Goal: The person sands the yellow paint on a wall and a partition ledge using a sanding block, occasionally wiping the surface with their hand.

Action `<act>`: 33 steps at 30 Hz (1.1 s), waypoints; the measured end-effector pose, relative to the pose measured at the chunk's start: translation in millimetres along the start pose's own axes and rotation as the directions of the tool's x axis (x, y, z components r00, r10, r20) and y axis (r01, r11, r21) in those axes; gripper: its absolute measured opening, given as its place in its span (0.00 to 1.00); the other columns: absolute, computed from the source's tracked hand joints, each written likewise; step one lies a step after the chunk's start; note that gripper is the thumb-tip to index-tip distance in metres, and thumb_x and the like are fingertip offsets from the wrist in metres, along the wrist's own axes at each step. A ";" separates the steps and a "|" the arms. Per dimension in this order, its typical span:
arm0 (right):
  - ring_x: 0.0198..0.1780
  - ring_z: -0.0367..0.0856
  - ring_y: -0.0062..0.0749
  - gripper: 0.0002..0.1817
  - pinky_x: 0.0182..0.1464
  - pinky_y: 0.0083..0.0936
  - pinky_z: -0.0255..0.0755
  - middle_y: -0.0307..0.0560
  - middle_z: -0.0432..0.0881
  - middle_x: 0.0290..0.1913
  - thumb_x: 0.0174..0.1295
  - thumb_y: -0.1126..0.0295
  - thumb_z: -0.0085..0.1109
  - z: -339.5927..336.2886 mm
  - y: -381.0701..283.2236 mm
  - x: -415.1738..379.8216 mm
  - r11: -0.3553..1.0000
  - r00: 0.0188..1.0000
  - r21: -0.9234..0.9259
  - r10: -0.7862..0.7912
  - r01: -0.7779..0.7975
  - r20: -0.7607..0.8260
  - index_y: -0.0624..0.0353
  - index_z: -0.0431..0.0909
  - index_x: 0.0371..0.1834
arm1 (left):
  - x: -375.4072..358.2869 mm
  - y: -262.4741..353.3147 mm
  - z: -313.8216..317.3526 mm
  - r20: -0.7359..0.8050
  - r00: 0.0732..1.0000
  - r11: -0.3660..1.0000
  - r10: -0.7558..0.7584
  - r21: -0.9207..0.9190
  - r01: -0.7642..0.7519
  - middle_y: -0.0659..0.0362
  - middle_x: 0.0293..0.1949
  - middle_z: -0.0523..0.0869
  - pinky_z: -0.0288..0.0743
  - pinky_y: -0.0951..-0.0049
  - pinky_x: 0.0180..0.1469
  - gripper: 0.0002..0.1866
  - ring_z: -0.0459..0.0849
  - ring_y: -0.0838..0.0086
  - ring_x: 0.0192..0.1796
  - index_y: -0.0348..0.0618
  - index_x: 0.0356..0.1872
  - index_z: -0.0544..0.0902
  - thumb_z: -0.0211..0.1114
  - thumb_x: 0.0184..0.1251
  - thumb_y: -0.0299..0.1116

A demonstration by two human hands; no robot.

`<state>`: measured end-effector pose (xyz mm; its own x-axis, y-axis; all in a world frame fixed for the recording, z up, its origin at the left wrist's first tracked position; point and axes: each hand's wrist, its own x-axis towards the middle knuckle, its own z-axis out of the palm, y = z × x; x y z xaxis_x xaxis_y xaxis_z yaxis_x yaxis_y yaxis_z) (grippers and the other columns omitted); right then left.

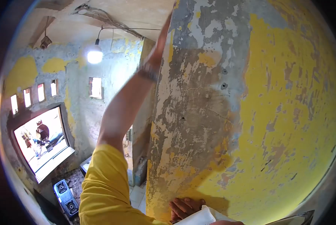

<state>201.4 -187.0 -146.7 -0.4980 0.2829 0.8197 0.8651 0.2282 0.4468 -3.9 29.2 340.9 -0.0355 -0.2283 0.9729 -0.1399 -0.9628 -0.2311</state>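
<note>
- While the left hand [163,35] reaches high along the pillar's [198,112] edge at the top centre of the frame, its fingers are lost past the corner, so I cannot tell whether they are spread or curled.
- A wristband [148,71] sits on that raised arm, and the yellow sleeve [104,187] fills the lower left-centre.
- At the bottom centre the right hand [185,208] rests against the foot of the yellow wall [288,112], fingers pressed together and bent over a white folded sheet [198,217], which is probably sandpaper or a cloth; the view cuts it off.
- That sheet looks light, thin and limp, likely to bend rather than break; a flat grip across the fold, thumb below and fingers above, should hold it best.
- The pillar's paint is flaking and rough, grey plaster showing through yellow, so it seems crumbly to the touch and not slippery.
- At the upper left a lit bulb [95,56] hangs by its cable; at the lower left is a window [44,140] with a two-burner stove [66,198] on the floor beneath.
</note>
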 end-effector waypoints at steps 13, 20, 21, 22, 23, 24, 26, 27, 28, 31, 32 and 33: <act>0.73 0.67 0.29 0.16 0.82 0.57 0.35 0.23 0.82 0.63 0.65 0.49 0.54 -6.4 -8.5 9.2 0.985 0.989 0.161 0.087 -0.067 -0.118 0.30 0.88 0.51 | 26.4 31.4 12.2 0.026 0.997 0.995 -0.069 -0.076 0.071 0.48 0.78 0.58 0.52 0.63 0.78 0.37 0.57 0.64 0.79 0.41 0.81 0.53 0.39 0.83 0.56; 0.74 0.67 0.30 0.15 0.82 0.58 0.36 0.25 0.84 0.61 0.65 0.55 0.53 0.3 -1.8 9.6 0.990 0.993 0.140 0.010 0.007 -0.115 0.32 0.87 0.50 | -120.4 42.8 -0.2 0.067 0.996 0.998 -0.055 -0.020 0.056 0.47 0.80 0.54 0.47 0.63 0.79 0.35 0.53 0.63 0.81 0.42 0.82 0.52 0.37 0.84 0.53; 0.75 0.67 0.30 0.15 0.82 0.58 0.36 0.25 0.84 0.61 0.65 0.55 0.53 2.5 -0.6 10.0 0.991 0.991 0.134 -0.003 0.021 -0.134 0.33 0.87 0.49 | -110.6 46.9 0.2 0.065 0.996 0.998 -0.054 -0.030 0.056 0.47 0.80 0.54 0.47 0.63 0.80 0.35 0.52 0.63 0.81 0.42 0.82 0.51 0.36 0.84 0.53; 0.75 0.66 0.30 0.15 0.82 0.58 0.35 0.25 0.83 0.61 0.65 0.56 0.53 0.6 -1.3 9.7 0.991 0.992 0.129 -0.002 0.018 -0.125 0.33 0.87 0.49 | -93.6 49.9 0.0 0.062 0.996 0.998 -0.057 -0.038 0.059 0.47 0.80 0.53 0.46 0.63 0.80 0.35 0.52 0.62 0.81 0.42 0.82 0.51 0.36 0.84 0.52; 0.76 0.66 0.30 0.15 0.82 0.58 0.35 0.25 0.83 0.61 0.65 0.57 0.53 0.3 -1.9 10.7 0.992 0.993 0.124 0.001 0.014 -0.120 0.33 0.87 0.49 | -63.9 54.1 2.0 0.062 0.996 0.996 -0.066 -0.053 0.069 0.47 0.81 0.53 0.46 0.63 0.80 0.34 0.51 0.62 0.81 0.42 0.82 0.51 0.36 0.85 0.52; 0.76 0.65 0.30 0.15 0.82 0.58 0.35 0.25 0.83 0.61 0.65 0.58 0.53 0.3 -2.2 11.2 0.993 0.994 0.118 0.005 0.009 -0.113 0.33 0.87 0.49 | -40.8 57.2 3.5 0.061 0.995 0.994 -0.077 -0.077 0.082 0.47 0.81 0.52 0.45 0.62 0.80 0.34 0.51 0.62 0.82 0.42 0.82 0.51 0.36 0.85 0.51; 0.75 0.66 0.31 0.15 0.82 0.58 0.35 0.26 0.83 0.61 0.65 0.59 0.52 -2.6 -3.9 10.3 0.989 0.996 0.150 0.028 -0.015 -0.083 0.33 0.87 0.50 | -11.4 52.9 4.0 0.054 0.992 0.988 -0.115 -0.101 0.120 0.46 0.81 0.51 0.44 0.62 0.81 0.34 0.50 0.62 0.82 0.42 0.82 0.50 0.35 0.85 0.51; 0.75 0.66 0.31 0.15 0.82 0.58 0.35 0.26 0.83 0.61 0.65 0.59 0.52 -0.9 -3.2 11.0 0.987 0.996 0.160 0.028 -0.015 -0.083 0.33 0.87 0.50 | -6.7 53.6 3.5 0.045 0.991 0.987 -0.123 -0.101 0.127 0.46 0.81 0.51 0.43 0.62 0.81 0.34 0.49 0.62 0.83 0.42 0.82 0.50 0.35 0.85 0.50; 0.75 0.67 0.31 0.16 0.82 0.58 0.35 0.26 0.84 0.60 0.64 0.59 0.52 1.1 -2.8 10.8 0.986 0.994 0.167 0.027 -0.009 -0.102 0.34 0.87 0.50 | -7.7 54.4 2.7 0.038 0.991 0.987 -0.128 -0.098 0.131 0.46 0.82 0.50 0.43 0.62 0.81 0.33 0.48 0.61 0.83 0.42 0.83 0.50 0.35 0.85 0.50; 0.74 0.67 0.32 0.16 0.82 0.58 0.35 0.27 0.85 0.58 0.62 0.58 0.54 0.3 -3.6 13.4 0.984 0.991 0.175 0.040 -0.017 -0.125 0.35 0.87 0.50 | -31.4 55.8 -0.8 0.033 0.993 0.990 -0.116 -0.080 0.119 0.46 0.82 0.49 0.41 0.62 0.82 0.33 0.47 0.61 0.84 0.43 0.83 0.49 0.34 0.86 0.49; 0.74 0.67 0.32 0.16 0.82 0.59 0.35 0.28 0.85 0.58 0.61 0.58 0.54 1.6 -2.4 14.8 0.983 0.990 0.180 0.047 -0.023 -0.132 0.35 0.87 0.49 | -46.8 60.5 -2.6 0.042 0.995 0.992 -0.092 -0.077 0.095 0.46 0.83 0.48 0.40 0.62 0.82 0.32 0.46 0.61 0.84 0.43 0.83 0.49 0.33 0.86 0.48; 0.74 0.67 0.32 0.16 0.82 0.59 0.35 0.28 0.85 0.57 0.61 0.58 0.55 2.5 -3.3 15.6 0.981 0.990 0.190 0.058 -0.032 -0.132 0.35 0.87 0.49 | -69.5 62.8 -4.4 0.054 0.997 0.995 -0.062 -0.075 0.066 0.46 0.83 0.48 0.40 0.62 0.82 0.32 0.46 0.61 0.84 0.43 0.83 0.49 0.33 0.86 0.48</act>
<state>190.7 -181.0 -136.3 -0.4345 0.1701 0.8845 0.8535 0.3914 0.3440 -14.6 -14.8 258.8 0.0264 -0.1753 0.9842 -0.2157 -0.9623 -0.1657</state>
